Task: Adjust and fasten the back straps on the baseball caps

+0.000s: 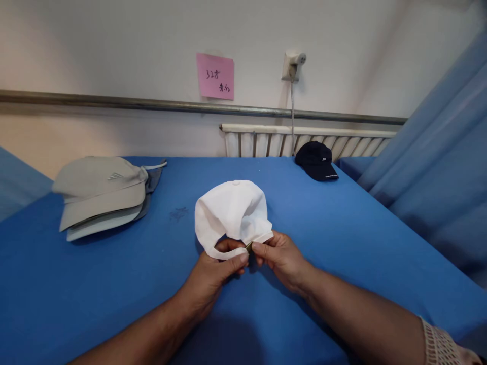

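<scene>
A white baseball cap (228, 208) is held over the blue-covered table with its back opening and adjusting strap turned toward me. My left hand (218, 271) pinches the strap's left part between thumb and fingers, some fingers showing through the opening. On the other side, my right hand (279, 256) grips the strap's right end with thumb and forefinger. Between the two thumbs sits a small brass-coloured buckle (249, 247) on the strap. The cap's brim is hidden behind the crown.
Several stacked caps (102, 192), light grey on top, lie at the left of the blue table cover (152, 299). A dark navy cap (315, 158) rests at the back right. Behind are a radiator (258, 144), a rail and a plug cord; a blue curtain (437, 167) hangs right.
</scene>
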Motion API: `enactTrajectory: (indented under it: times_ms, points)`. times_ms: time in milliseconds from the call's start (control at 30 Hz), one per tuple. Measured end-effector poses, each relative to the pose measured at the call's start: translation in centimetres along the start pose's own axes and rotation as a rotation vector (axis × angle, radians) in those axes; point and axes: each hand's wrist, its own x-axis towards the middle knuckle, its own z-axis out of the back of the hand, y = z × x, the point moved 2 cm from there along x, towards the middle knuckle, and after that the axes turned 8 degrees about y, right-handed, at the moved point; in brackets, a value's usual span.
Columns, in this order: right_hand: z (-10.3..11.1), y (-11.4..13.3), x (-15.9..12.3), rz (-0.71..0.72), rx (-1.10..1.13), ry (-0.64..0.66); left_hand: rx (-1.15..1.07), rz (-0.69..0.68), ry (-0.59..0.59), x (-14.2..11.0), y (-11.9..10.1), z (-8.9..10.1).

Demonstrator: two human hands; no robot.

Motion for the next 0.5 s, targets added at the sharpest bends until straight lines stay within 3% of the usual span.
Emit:
enactTrajectory:
  times_ms: [100,233,500]
  points:
    - [0.6,0.3,0.2,-0.015,0.105,-0.037,-0.234,0.063,0.031,0.0,-0.5,0.1]
    - [1.5,0.4,0.5,-0.053,0.208,-0.134,-0.512,0.038,0.033,0.6,-1.7,0.8]
    - [2.4,0.5,1.0,-0.045,0.361,-0.175,-0.712,0.053,0.118,1.0,-2.2,1.5]
